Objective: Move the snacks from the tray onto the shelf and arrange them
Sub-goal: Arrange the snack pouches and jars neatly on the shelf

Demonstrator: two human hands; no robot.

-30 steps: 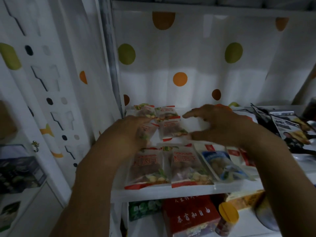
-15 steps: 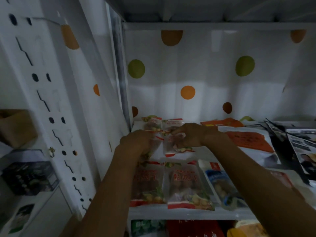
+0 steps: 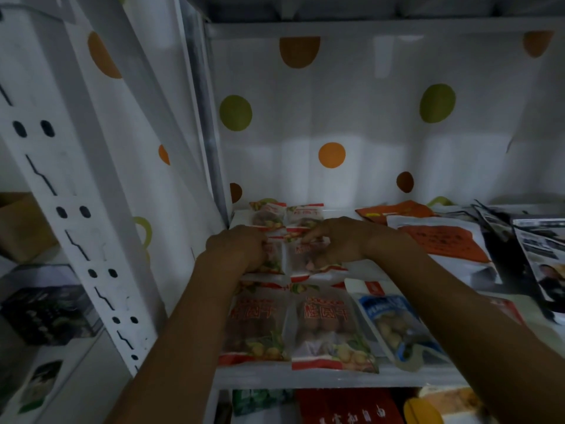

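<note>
While the snacks are set out as a grid at the left end of the shelf (image 3: 336, 379), the head view shows both hands on the middle row. The left hand (image 3: 241, 250) curls over the left packet (image 3: 273, 261), fingertips hidden under the knuckles; the right hand (image 3: 342, 243) pinches the right packet (image 3: 305, 260), forefinger at the top seam and thumb near the bottom one. Held by their ends like this, the two packets can, I judge, be slid and squared so that their seams line up with the back pair (image 3: 269, 214) behind and the front pair (image 3: 330, 328) ahead. All six lie flat, label up, in two columns, each row touching or overlapping the next. The tray is out of view, so I cannot tell how many snacks are left to bring.

Room is tight on the left, where that column lies just beside the dotted liner (image 3: 367, 117) and the post (image 3: 49, 166); any nudge has to go right or forward. The back pair is already near the rear wall. Right of the grid a blue packet (image 3: 397, 325) lies tilted just beside the front pair, and an orange bag (image 3: 443, 243) lies farther back; between them there is some free shelf. The front pair reaches the shelf's lip, so a forward pull on the middle row risks pushing it over. The upper shelf (image 3: 367, 26) leaves the hands ample height.
</note>
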